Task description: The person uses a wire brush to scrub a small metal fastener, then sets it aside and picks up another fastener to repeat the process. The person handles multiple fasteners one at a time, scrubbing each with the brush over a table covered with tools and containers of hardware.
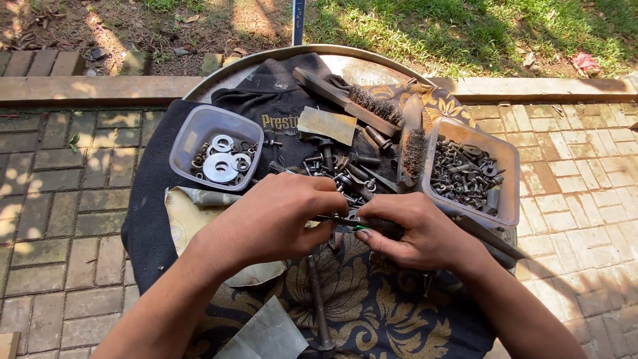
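Note:
My left hand [279, 216] and my right hand [419, 229] meet over the middle of a round table draped in dark patterned cloth [372, 312]. Both pinch a thin dark metal tool [345, 219], which looks like a small file or blade, with a bit of green at its handle near my right fingers. A heap of loose bolts and nuts [339, 169] lies just beyond my fingers. A long bolt [318, 299] rests on the cloth below my hands.
A clear tub of washers [216, 149] stands at the left, another tub of screws and bolts [475, 173] at the right. Two wire brushes [372, 103] [412, 143], sandpaper pieces [325, 124] and a black cloth [266, 100] lie behind. Brick paving and grass surround the table.

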